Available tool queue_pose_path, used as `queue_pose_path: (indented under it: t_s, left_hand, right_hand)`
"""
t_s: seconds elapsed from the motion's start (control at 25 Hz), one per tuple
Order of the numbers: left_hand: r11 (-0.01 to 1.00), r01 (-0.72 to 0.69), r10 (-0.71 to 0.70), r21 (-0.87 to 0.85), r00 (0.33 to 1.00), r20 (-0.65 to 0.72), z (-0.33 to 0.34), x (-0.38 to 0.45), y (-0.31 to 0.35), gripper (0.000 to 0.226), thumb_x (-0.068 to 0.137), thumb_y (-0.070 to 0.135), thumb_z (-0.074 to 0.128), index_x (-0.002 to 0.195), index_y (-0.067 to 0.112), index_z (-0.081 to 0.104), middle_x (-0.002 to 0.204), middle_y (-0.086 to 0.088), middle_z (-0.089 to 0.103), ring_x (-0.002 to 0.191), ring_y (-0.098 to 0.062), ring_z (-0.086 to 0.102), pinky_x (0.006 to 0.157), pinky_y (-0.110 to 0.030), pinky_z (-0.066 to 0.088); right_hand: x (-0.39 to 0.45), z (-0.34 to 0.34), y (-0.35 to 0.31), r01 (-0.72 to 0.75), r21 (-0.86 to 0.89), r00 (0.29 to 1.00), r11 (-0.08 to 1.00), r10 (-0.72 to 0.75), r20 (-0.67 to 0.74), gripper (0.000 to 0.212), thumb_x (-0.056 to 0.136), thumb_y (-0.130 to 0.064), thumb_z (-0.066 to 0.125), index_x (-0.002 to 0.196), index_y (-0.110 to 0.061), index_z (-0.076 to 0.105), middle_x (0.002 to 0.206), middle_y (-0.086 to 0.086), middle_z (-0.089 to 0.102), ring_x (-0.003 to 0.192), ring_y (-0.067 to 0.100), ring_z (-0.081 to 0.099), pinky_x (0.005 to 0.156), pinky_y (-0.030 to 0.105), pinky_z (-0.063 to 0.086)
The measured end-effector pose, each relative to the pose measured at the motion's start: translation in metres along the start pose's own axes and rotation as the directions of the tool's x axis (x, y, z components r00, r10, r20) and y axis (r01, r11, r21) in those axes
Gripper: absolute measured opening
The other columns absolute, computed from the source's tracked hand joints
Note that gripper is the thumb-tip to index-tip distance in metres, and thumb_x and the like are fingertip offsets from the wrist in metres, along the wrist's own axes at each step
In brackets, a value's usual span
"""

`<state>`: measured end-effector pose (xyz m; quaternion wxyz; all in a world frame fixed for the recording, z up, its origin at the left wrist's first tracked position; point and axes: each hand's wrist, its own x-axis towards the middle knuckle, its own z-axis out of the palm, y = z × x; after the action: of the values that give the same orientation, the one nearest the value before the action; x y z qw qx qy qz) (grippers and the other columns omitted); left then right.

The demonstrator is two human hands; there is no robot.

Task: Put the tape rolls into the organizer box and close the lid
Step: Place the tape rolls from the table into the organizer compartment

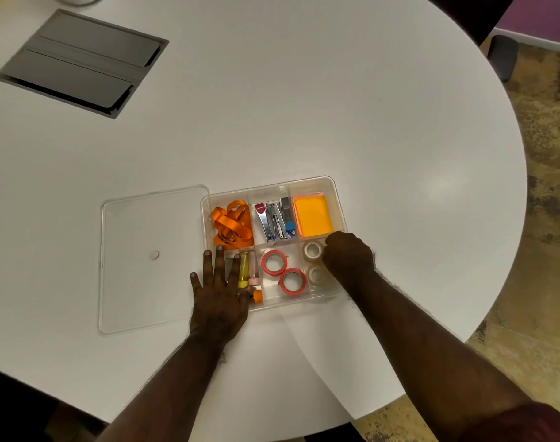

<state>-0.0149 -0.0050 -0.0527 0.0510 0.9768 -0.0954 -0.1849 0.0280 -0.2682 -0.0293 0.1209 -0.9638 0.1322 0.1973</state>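
Left hand (219,295) flat, splayed | right hand (348,258) curled beside clear tape roll (312,250), hole up

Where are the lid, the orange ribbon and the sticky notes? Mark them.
lid (145,250), head view, flat clear panel.
orange ribbon (232,223), head view, middle of the bundle.
sticky notes (313,216), head view, top sheet.

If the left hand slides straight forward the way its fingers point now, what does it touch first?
Probably the orange ribbon in the organizer box: the left hand points into that compartment. A low divider may come first; depth is unclear.
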Motion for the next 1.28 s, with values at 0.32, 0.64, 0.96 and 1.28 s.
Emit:
queue_pose_path:
  t_s: [0.32, 0.64, 0.96, 1.28]
  left_hand:
    - [1.000, -0.007, 0.007, -0.021, 1.000, -0.021, 0.000, -0.001, 0.000, 0.071, 0.091, 0.052, 0.028, 0.152, 0.023, 0.006, 0.162, -0.014, -0.006, 0.148, -0.037, -0.010, 0.115, -0.068, 0.011]
    - [1.000, 0.002, -0.002, -0.015, 1.000, -0.001, -0.003, 0.000, 0.002, 0.071, 0.090, 0.052, 0.024, 0.152, 0.023, 0.005, 0.161, -0.013, -0.010, 0.148, -0.037, -0.013, 0.115, -0.067, 0.010]
    - [1.000, -0.004, 0.004, -0.030, 1.000, -0.006, -0.005, -0.003, 0.003, 0.070, 0.090, 0.051, 0.026, 0.151, 0.022, 0.008, 0.162, -0.015, -0.006, 0.148, -0.038, -0.010, 0.115, -0.068, 0.011]
    - [1.000, 0.008, -0.008, -0.004, 1.000, 0.017, -0.005, -0.002, 0.003, 0.071, 0.090, 0.053, 0.022, 0.152, 0.023, 0.003, 0.161, -0.014, -0.011, 0.148, -0.036, -0.014, 0.116, -0.067, 0.009]
  right_hand:
    - [0.008, 0.007, 0.005, -0.044, 0.234, 0.998, 0.971, 0.034, 0.045, 0.022, 0.091, -0.012, 0.059, 0.110, -0.006, 0.066, 0.112, 0.013, 0.071, 0.100, 0.031, 0.067, 0.087, 0.037, 0.055]
    - [0.005, 0.002, 0.011, 0.025, 0.260, 0.997, 0.965, -0.042, 0.063, 0.036, 0.090, -0.003, 0.060, 0.126, -0.006, 0.061, 0.125, 0.013, 0.066, 0.110, 0.029, 0.064, 0.096, 0.042, 0.055]
    - [-0.019, -0.013, 0.014, 0.278, -0.320, 0.960, 0.906, -0.249, 0.131, 0.022, 0.093, -0.013, 0.054, 0.113, -0.013, 0.064, 0.115, 0.006, 0.070, 0.105, 0.027, 0.067, 0.088, 0.037, 0.053]
    - [-0.020, -0.005, 0.005, 0.276, -0.351, 0.960, 0.895, -0.241, 0.143, 0.020, 0.092, -0.015, 0.058, 0.110, -0.009, 0.064, 0.113, 0.009, 0.069, 0.104, 0.030, 0.067, 0.086, 0.037, 0.053]
